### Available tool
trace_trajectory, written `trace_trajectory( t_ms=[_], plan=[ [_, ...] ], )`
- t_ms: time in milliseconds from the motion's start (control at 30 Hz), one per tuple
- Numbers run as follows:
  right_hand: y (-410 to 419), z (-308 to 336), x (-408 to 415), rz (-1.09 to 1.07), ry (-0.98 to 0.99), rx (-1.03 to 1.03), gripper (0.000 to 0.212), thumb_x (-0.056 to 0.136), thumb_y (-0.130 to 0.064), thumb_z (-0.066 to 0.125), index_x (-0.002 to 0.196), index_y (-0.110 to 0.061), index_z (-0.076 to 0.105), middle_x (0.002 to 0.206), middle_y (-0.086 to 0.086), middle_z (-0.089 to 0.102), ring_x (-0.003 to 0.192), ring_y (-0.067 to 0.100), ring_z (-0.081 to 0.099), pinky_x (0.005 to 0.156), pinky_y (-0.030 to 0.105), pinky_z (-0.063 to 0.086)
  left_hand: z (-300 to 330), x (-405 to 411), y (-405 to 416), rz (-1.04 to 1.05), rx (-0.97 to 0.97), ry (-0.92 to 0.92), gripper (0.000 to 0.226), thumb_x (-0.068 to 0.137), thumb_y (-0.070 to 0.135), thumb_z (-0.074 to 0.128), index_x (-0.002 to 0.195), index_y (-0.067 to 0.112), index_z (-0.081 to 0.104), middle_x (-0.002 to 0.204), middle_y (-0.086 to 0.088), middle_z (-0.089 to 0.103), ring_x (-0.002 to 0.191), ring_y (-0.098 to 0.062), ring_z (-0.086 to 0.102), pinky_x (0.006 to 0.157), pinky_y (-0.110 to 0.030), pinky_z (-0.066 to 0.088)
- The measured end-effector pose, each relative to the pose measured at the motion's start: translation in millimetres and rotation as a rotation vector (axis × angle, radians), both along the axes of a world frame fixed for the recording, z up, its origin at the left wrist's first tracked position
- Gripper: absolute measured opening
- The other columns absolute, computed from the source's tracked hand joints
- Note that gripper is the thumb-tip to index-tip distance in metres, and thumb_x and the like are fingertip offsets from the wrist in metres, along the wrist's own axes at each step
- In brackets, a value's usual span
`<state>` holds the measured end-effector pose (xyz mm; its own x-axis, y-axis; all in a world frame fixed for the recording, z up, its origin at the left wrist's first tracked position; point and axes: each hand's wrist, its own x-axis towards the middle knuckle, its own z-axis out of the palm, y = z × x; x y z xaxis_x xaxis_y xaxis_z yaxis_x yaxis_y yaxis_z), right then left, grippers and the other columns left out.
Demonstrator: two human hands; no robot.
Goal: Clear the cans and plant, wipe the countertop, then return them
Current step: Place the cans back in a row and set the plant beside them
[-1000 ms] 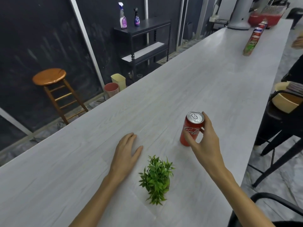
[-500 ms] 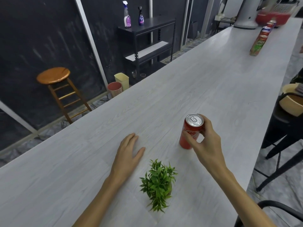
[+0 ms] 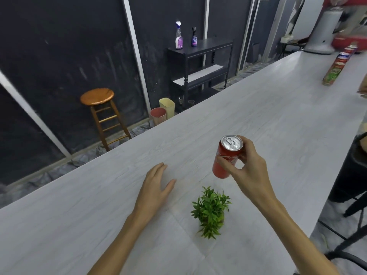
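A tall red soda can [image 3: 225, 155] with a silver top is held upright by my right hand [image 3: 247, 171], fingers and thumb curled round its side, near the middle of the long white countertop [image 3: 258, 116]. Whether its base touches the countertop I cannot tell. A small green plant [image 3: 211, 211] stands just in front of the can, close to me. My left hand [image 3: 155, 189] rests flat on the countertop, left of the plant, fingers straight. A row of several cans [image 3: 335, 70] stands far off at the right end.
Beyond the counter's far edge are a wooden stool [image 3: 99, 108], two small bins [image 3: 162, 112] and a black shelf [image 3: 200, 72] with two spray bottles. A white appliance [image 3: 321, 30] and a red tray sit at the counter's far end. Dark chairs [image 3: 353, 195] stand at the right.
My right hand keeps its grip on the red can, which now looks slightly higher and nearer. The view has swung to the left. My left hand stays flat in place.
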<state>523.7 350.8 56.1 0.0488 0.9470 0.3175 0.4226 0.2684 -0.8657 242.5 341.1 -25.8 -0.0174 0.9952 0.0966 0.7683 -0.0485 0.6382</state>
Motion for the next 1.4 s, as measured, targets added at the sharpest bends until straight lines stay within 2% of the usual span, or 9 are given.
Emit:
trace_trajectory(
  t_ms=[167, 333, 500, 700, 867, 1033, 1167, 1400],
  plan=[
    [-16.9, 18.2, -31.9, 0.088, -0.009, 0.018, 0.063, 0.084, -0.028, 0.086, 0.136, -0.035, 0.051, 0.124, -0.027, 0.065, 0.115, -0.006, 0.063, 0.095, 0.008, 0.050, 13.3, -22.6, -36.4, 0.067, 0.000, -0.032, 0.061, 0.101, 0.046, 0.058, 0.156, 0.023, 0.040, 0.163, 0.006, 0.035, 0.150, -0.010, 0.029, 0.119, -0.024, 0.023],
    [-36.0, 35.3, -71.5, 0.205, -0.026, 0.015, 0.066, 0.084, -0.026, 0.087, 0.137, -0.033, 0.050, 0.124, -0.028, 0.063, 0.115, -0.008, 0.061, 0.093, 0.006, 0.049, 20.5, -51.9, -85.4, 0.157, -0.008, -0.033, 0.062, 0.101, 0.044, 0.059, 0.156, 0.022, 0.040, 0.164, 0.006, 0.034, 0.151, -0.011, 0.028, 0.121, -0.027, 0.024],
    [-64.8, 37.8, -118.4, 0.329, -0.047, 0.003, 0.069, 0.085, -0.024, 0.086, 0.142, -0.027, 0.048, 0.133, -0.010, 0.065, 0.119, 0.007, 0.063, 0.101, 0.020, 0.054, 20.8, -86.9, -137.2, 0.261, -0.016, -0.031, 0.062, 0.101, 0.045, 0.059, 0.156, 0.022, 0.040, 0.164, 0.005, 0.035, 0.151, -0.012, 0.029, 0.121, -0.027, 0.026],
    [-101.5, 19.8, -166.8, 0.460, -0.050, -0.036, 0.066, 0.085, -0.024, 0.086, 0.139, -0.028, 0.049, 0.130, -0.011, 0.067, 0.118, 0.008, 0.065, 0.102, 0.024, 0.053, 10.4, -117.1, -200.5, 0.357, -0.023, -0.029, 0.061, 0.100, 0.044, 0.061, 0.154, 0.022, 0.042, 0.163, 0.005, 0.037, 0.150, -0.011, 0.031, 0.119, -0.022, 0.024],
    [-129.4, -8.3, -198.5, 0.528, -0.039, -0.062, 0.063, 0.083, -0.024, 0.087, 0.133, -0.034, 0.050, 0.124, -0.018, 0.067, 0.114, 0.002, 0.066, 0.098, 0.018, 0.054, 0.8, -124.1, -248.4, 0.437, -0.014, -0.061, 0.062, 0.100, 0.046, 0.060, 0.155, 0.025, 0.041, 0.163, 0.009, 0.036, 0.148, -0.006, 0.031, 0.117, -0.017, 0.023],
    [-153.3, -30.4, -222.0, 0.582, -0.013, -0.070, 0.063, 0.082, -0.026, 0.088, 0.131, -0.039, 0.051, 0.120, -0.029, 0.067, 0.113, -0.002, 0.066, 0.095, 0.011, 0.051, -7.7, -119.4, -295.2, 0.446, -0.012, -0.052, 0.058, 0.101, 0.038, 0.063, 0.152, 0.018, 0.046, 0.159, 0.006, 0.040, 0.148, -0.009, 0.034, 0.117, -0.011, 0.018],
    [-166.9, -36.6, -237.1, 0.609, -0.008, -0.059, 0.062, 0.083, -0.026, 0.088, 0.128, -0.044, 0.050, 0.117, -0.035, 0.065, 0.110, -0.004, 0.066, 0.091, 0.009, 0.050, -14.7, -111.3, -329.0, 0.428, -0.010, -0.023, 0.057, 0.101, 0.035, 0.064, 0.151, 0.014, 0.048, 0.158, 0.004, 0.042, 0.149, -0.010, 0.035, 0.119, -0.010, 0.014],
    [-187.3, -42.3, -255.1, 0.654, -0.008, -0.055, 0.062, 0.083, -0.026, 0.087, 0.129, -0.045, 0.050, 0.118, -0.034, 0.066, 0.111, -0.004, 0.066, 0.093, 0.011, 0.051, -23.2, -111.4, -378.5, 0.459, 0.007, 0.016, 0.059, 0.100, 0.037, 0.063, 0.152, 0.014, 0.048, 0.159, 0.005, 0.041, 0.150, -0.007, 0.031, 0.120, -0.010, 0.010]
  ],
)
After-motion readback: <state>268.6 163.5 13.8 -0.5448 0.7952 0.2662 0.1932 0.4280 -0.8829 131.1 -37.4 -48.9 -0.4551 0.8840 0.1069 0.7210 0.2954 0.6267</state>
